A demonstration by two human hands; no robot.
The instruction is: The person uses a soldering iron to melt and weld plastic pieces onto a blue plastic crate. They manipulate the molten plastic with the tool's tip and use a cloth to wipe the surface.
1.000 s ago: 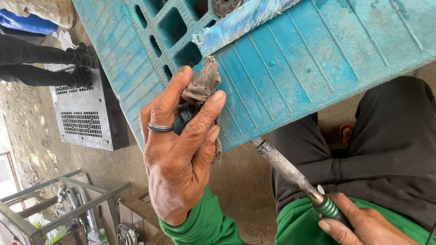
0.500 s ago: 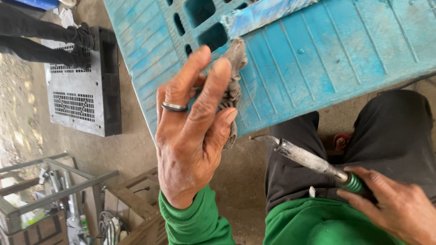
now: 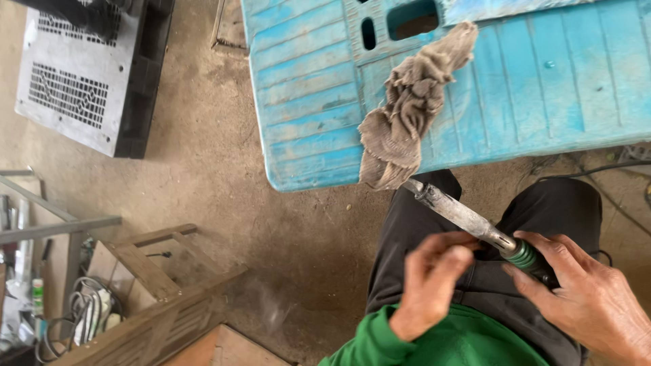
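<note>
While sitting low over a dirt floor (image 3: 224, 196), holding a soldering iron (image 3: 468, 218) in the right hand (image 3: 586, 298), fingers wrapped round the green grip at the back end. Grimy grey metal shaft pointing up and to the left, tip tucked just under the bottom edge of a rag (image 3: 407, 112). Can't tell if tip and cloth actually touch, looks super close though.

Left hand (image 3: 430, 285) not gripping anything, fingers loosely curled, hovering over the dark trousers (image 3: 434, 224) just beside the iron's shaft, fingertips right next to the metal near the grip. Hard to say whether touching it or not.

Rag is a crumpled brownish-grey thing, draped on a worn blue plastic panel (image 3: 515, 88) with ribbed slats and a couple of cut-out slots near the top. Lower end of the cloth hanging over the panel's near edge, right above the knees.

Green sleeves (image 3: 468, 342) showing at the bottom. Off to the upper left, a grey perforated metal box (image 3: 68, 81) lying on the ground. Lower left, a rough wooden frame (image 3: 156, 285) plus some metal bars (image 3: 54, 227) and a tangle of cables (image 3: 88, 318). A thin black wire (image 3: 610, 166) trailing on the ground at right, under the panel edge.
</note>
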